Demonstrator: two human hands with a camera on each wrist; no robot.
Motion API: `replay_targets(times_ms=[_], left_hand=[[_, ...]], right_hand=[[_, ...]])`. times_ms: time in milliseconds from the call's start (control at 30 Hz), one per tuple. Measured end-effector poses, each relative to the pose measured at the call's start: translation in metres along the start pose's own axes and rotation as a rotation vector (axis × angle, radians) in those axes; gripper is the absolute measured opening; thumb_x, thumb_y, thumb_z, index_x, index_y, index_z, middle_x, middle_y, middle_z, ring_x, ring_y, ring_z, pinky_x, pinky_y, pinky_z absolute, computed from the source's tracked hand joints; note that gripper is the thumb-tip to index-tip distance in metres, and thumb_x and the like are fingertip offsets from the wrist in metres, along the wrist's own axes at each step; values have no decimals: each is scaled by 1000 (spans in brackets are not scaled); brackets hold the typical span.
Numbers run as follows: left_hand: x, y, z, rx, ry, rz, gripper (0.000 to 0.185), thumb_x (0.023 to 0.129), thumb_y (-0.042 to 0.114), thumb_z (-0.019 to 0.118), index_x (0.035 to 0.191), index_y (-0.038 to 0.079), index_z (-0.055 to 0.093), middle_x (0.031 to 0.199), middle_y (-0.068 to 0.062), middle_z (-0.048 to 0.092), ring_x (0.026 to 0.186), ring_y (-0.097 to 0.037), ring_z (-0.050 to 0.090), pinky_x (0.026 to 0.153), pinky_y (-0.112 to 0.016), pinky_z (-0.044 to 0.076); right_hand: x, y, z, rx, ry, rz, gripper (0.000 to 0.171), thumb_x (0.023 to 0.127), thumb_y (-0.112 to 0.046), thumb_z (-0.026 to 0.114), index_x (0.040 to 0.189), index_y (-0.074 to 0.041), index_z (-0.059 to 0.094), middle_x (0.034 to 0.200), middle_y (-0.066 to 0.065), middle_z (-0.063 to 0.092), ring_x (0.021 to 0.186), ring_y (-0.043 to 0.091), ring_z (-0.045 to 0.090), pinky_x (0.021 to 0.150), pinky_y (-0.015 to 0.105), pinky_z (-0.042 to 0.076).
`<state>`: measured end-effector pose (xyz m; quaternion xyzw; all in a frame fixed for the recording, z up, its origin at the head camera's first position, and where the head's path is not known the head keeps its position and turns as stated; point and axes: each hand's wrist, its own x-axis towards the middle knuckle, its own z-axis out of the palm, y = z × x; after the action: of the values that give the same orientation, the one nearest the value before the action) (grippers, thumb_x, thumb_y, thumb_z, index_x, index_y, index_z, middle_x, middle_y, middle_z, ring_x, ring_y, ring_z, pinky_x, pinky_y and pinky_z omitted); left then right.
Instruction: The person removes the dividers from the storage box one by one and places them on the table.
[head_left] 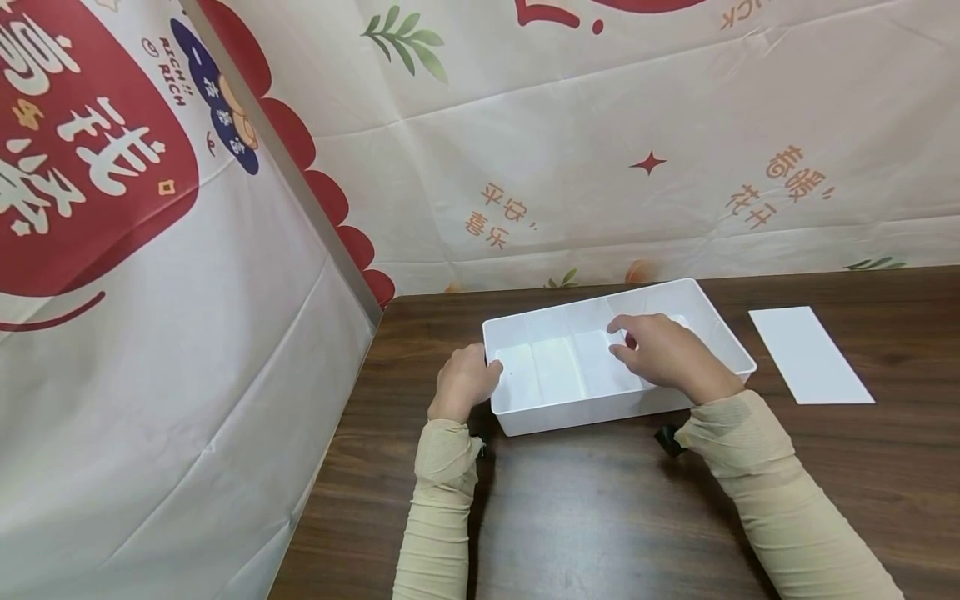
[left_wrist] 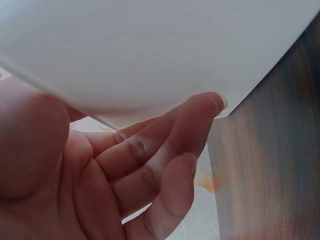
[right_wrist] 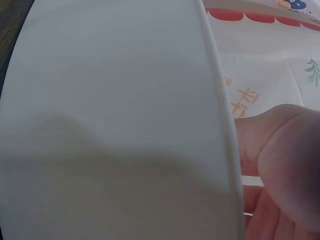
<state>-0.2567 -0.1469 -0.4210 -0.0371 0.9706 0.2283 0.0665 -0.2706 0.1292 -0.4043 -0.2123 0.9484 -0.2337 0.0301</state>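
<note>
A long, shallow white plastic box (head_left: 592, 408) lies at a slant on the table. At its left end my left hand (head_left: 465, 379) grips the end wall, thumb over the rim; in the left wrist view the fingers (left_wrist: 192, 120) rest against the outer face. My right hand (head_left: 667, 348) reaches over the near wall into the right half of the box. Thumb and forefinger there are bent, with a gap between their tips, and a small dark red patch shows inside the gap. The wall hides most of those fingers in the right wrist view.
A white rectangular card or sheet (head_left: 812, 355) lies on the dark wood table (head_left: 577, 517), right of the box. Printed cloth (head_left: 570, 158) hangs behind the table, and another printed sheet (head_left: 172, 400) stands along the left edge.
</note>
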Motion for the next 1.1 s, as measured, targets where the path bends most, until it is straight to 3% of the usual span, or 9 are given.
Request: replay_targets(times_ms=[233,1100], left_hand=[[0,0,1,5,-5,1,28,98,25,52,110,4,68,93,-9,69,78,-21,60,67,-38,48],[-2,2,-1,4,21,16,27,97,22,53,107,3,69,94,-10,70,77,-21,61,67,-40,49]], right_hand=[[1,0,3,-15,-2,1,33,93,-15,62,120,3,63,80,9,60,66,19,52,60,36,43],[3,1,5,-67,5,-35,30,89,-6,61,115,7,65,79,10,62,72,23,55,67,42,47]])
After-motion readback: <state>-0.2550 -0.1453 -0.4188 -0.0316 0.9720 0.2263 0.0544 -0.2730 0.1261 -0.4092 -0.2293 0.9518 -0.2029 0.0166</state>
